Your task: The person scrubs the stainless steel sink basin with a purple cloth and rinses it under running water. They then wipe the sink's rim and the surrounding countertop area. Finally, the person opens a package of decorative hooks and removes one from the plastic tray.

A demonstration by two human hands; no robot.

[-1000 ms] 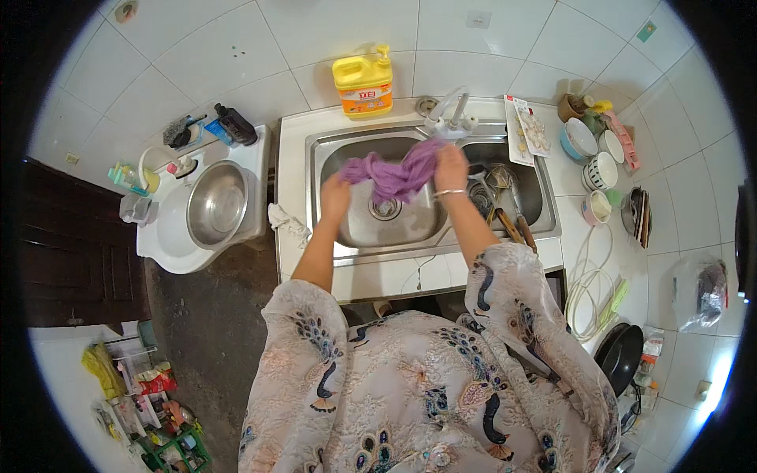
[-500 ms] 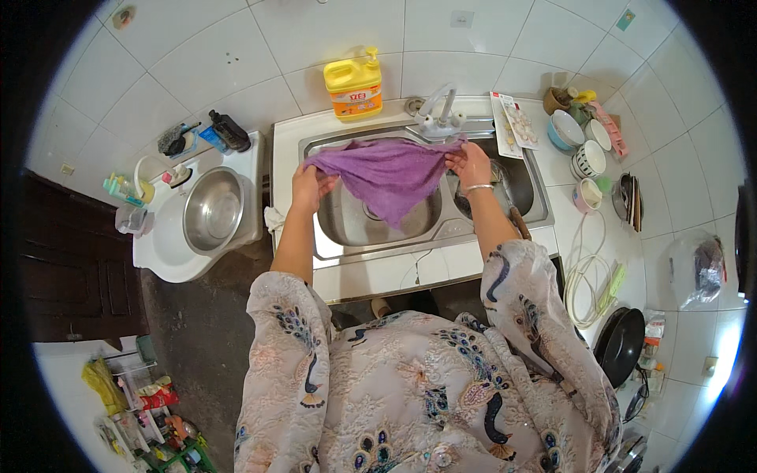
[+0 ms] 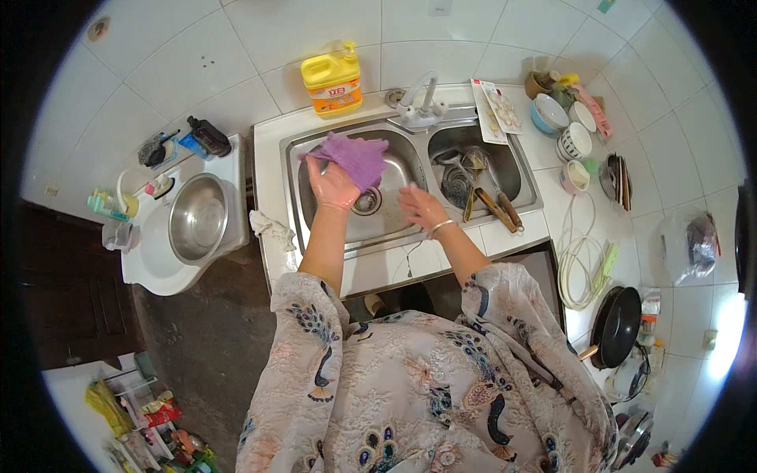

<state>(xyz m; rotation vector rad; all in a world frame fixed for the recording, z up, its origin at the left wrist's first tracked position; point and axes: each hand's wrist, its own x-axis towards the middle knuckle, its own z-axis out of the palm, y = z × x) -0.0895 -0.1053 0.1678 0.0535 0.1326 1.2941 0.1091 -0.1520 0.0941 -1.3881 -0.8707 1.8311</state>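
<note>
A purple cloth (image 3: 353, 156), gathered into a smaller bundle, hangs over the left basin of the steel double sink (image 3: 402, 229). My left hand (image 3: 333, 188) holds it, palm turned up, and the cloth covers most of the fingers. To the right, above the basin's near side, my right hand (image 3: 423, 208) is apart from the cloth, with its fingers spread and nothing in them. Its wrist wears a bracelet. In the right basin lie several kitchen tools, their handles (image 3: 497, 211) resting over the near rim. The white faucet (image 3: 423, 110) stands behind the basins.
A yellow detergent jug (image 3: 332, 85) stands behind the sink. Packaged cards (image 3: 497, 110), bowls (image 3: 574, 142) and a coiled white cord (image 3: 579, 268) lie to the right, with a black pan (image 3: 617, 327) nearer. A white rag (image 3: 270, 229) hangs at the counter's left edge; a steel basin (image 3: 199, 218) sits on the washbasin.
The cloth, stretched between both hands before, is now bunched in my left hand. My right hand has let go and moved down and left. The view has shifted slightly.
</note>
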